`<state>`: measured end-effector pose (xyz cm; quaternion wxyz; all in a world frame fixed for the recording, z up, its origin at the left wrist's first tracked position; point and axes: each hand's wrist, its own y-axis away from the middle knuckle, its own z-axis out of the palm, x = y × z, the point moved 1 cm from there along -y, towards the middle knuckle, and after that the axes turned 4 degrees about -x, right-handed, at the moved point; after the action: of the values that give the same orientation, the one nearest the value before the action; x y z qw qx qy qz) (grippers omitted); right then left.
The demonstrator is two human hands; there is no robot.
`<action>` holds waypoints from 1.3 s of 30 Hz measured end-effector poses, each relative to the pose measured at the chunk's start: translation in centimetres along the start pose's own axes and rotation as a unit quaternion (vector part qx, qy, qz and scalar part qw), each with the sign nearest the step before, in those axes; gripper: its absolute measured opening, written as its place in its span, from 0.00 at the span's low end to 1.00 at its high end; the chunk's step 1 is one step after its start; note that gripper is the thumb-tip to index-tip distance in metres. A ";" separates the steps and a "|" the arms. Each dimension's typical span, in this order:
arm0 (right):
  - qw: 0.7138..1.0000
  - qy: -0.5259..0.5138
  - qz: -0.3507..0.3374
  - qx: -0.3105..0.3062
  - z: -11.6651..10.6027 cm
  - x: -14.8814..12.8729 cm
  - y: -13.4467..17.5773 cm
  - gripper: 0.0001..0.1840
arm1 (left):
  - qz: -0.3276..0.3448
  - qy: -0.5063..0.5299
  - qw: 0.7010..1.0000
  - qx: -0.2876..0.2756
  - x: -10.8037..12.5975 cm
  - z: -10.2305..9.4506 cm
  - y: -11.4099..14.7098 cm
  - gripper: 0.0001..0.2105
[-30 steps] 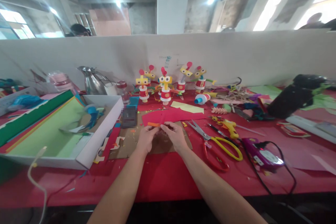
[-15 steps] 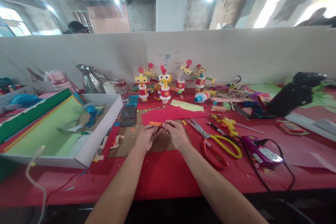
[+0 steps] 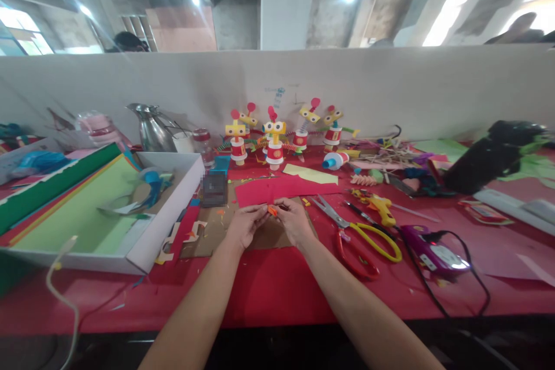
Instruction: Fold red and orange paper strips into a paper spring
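A small folded piece of orange paper (image 3: pixel 272 211) sits between the fingertips of both hands, above the brown cardboard (image 3: pixel 208 237). My left hand (image 3: pixel 243 226) pinches it from the left, and my right hand (image 3: pixel 295 224) from the right. Fingers cover part of the piece, so its full shape is hidden. Just beyond the hands lies red paper (image 3: pixel 286 187), with a pale yellow strip (image 3: pixel 310 174) behind it. To the right rest scissors (image 3: pixel 347 224) with red and yellow handles.
Several paper-cup figures (image 3: pixel 274 150) stand along the partition (image 3: pixel 195 81). A white box (image 3: pixel 167 231) of coloured paper is on the left. At right are a yellow glue gun (image 3: pixel 381 208), a purple power strip (image 3: pixel 437 251) with a black cord, and a black bag-like object (image 3: pixel 472 162).
The orange piece has turned from lying lengthwise across the fingers to a shorter, folded-looking shape nearer my right fingertips. Both hands stay in nearly the same place.
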<state>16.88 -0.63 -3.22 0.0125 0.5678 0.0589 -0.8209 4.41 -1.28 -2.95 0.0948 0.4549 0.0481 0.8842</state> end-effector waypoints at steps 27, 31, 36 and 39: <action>0.993 0.095 -0.064 0.014 0.0 0.1 -0.1 0.12 | 0.057 0.023 0.998 -0.001 -0.1 0.3 -0.5 0.11; 0.992 0.109 -0.059 0.008 0.1 -0.4 0.2 0.12 | 0.032 -0.001 0.999 0.000 0.1 0.3 -0.3 0.10; 0.999 0.040 -0.027 -0.023 0.2 -0.6 0.4 0.14 | 0.026 0.022 0.999 -0.009 0.1 0.0 -0.5 0.10; 0.999 0.029 -0.022 -0.027 0.3 -0.5 0.4 0.17 | 0.017 0.041 0.999 0.002 0.0 -0.2 -0.7 0.10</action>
<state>16.81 -1.08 -2.67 0.0084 0.5896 0.0936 -0.8022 4.28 -0.63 -3.20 0.0766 0.4194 0.0456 0.9034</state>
